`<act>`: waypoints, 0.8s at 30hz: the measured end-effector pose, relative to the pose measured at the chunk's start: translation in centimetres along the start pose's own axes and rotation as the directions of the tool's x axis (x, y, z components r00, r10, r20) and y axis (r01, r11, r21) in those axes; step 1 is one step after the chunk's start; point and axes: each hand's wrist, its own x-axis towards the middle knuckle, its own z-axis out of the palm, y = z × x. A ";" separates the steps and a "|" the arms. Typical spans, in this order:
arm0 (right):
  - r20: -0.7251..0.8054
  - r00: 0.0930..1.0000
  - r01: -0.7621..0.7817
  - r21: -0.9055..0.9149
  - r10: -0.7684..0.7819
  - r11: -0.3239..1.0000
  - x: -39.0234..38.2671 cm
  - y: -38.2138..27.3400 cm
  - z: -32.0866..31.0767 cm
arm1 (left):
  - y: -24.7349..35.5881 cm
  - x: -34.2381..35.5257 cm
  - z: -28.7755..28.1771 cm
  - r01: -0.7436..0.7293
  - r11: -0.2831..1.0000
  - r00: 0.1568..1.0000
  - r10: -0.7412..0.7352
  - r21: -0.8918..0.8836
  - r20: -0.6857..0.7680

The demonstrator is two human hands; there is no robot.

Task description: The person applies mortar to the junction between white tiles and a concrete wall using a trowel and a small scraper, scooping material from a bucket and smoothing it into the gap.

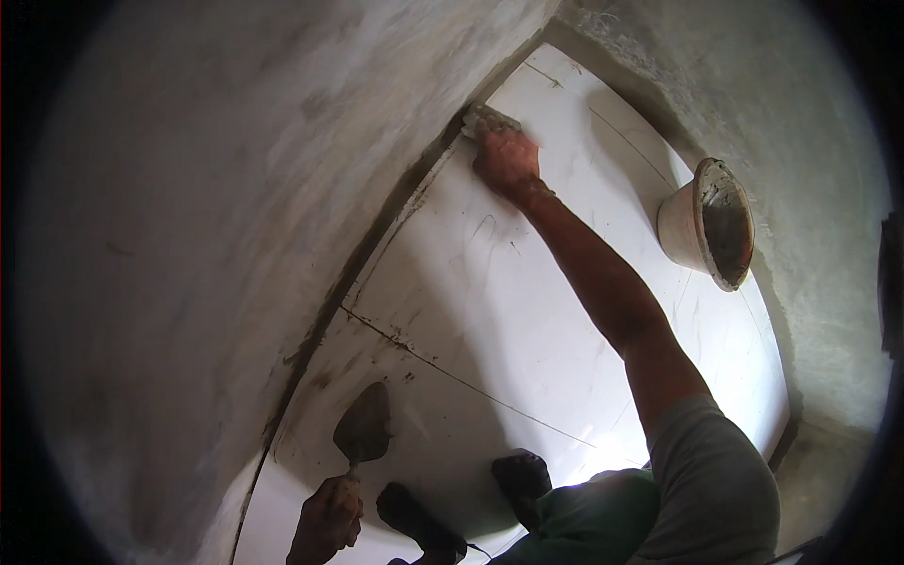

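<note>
My left hand (326, 520), low in the view, is closed round the handle of a pointing trowel (364, 422). Its dark blade is held above the white tiles, pointing away from me. Far ahead, my right hand (508, 162) is stretched out and presses a greyish, sponge-like pad (488, 120) down where the floor meets the left wall. Its exact kind is hard to tell, as the fingers partly cover it. White floor tiles (499, 311) lie under both hands, with dark smears and a dark joint line across them.
A mortar-stained bucket (683, 229) tilts toward the right wall (800, 122), grey material coating its inside. The plastered left wall (188, 235) runs alongside, with a dark gap (377, 231) at its foot. My dark shoes (523, 478) stand on the tiles near the bottom.
</note>
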 end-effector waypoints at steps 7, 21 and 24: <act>-0.038 0.995 0.092 -0.011 -0.092 0.996 -5.3 -3.3 1.3 | 0.4 -0.4 0.6 -0.034 0.996 0.999 0.036 0.079 -0.017; -0.493 0.846 0.142 -0.155 -0.202 0.978 1.7 10.9 1.6 | -0.9 1.8 -0.4 -0.034 0.998 0.999 0.032 0.055 0.035; -0.514 0.845 0.082 -0.145 -0.146 0.986 7.5 14.1 1.2 | 0.0 1.3 -0.2 0.040 0.999 0.999 -0.039 -0.024 0.006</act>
